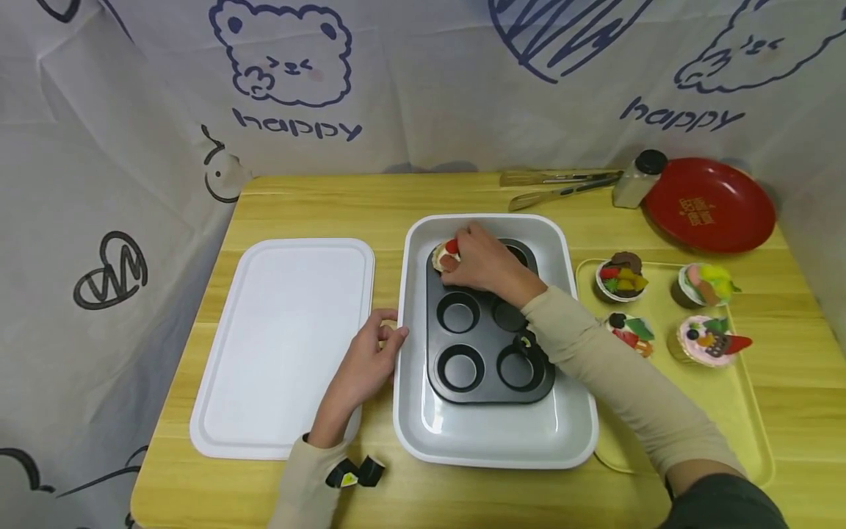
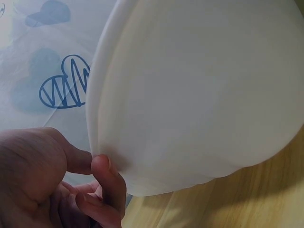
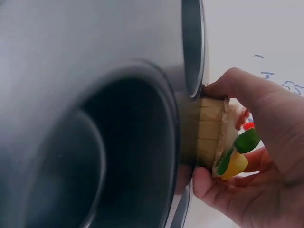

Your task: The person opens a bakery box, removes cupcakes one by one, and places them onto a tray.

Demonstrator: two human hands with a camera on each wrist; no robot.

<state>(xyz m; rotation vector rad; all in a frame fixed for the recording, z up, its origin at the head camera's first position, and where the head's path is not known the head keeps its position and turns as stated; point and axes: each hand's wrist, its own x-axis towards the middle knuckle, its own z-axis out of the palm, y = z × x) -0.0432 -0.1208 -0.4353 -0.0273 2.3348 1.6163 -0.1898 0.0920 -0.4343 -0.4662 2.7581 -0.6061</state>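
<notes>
A dark muffin tin (image 1: 489, 345) lies in a deep white tray (image 1: 496, 437). My right hand (image 1: 487, 263) reaches across it and holds a toy cupcake (image 3: 210, 133) by its sides, at the tin's far left cup. The cupcake has a pleated tan wrapper and red, green and yellow toppings; its base meets the tin in the right wrist view. My left hand (image 1: 365, 360) is at the white tray's left side, pinching its rim between thumb and finger in the left wrist view. My right forearm partly covers the tin's right-hand cups.
Several toy cupcakes (image 1: 712, 342) stand on a yellow tray (image 1: 747, 433) at the right. A flat white lid (image 1: 284, 345) lies at the left. Behind are brushes (image 1: 562, 187), a black-capped shaker (image 1: 637, 180) and a red plate (image 1: 734, 198).
</notes>
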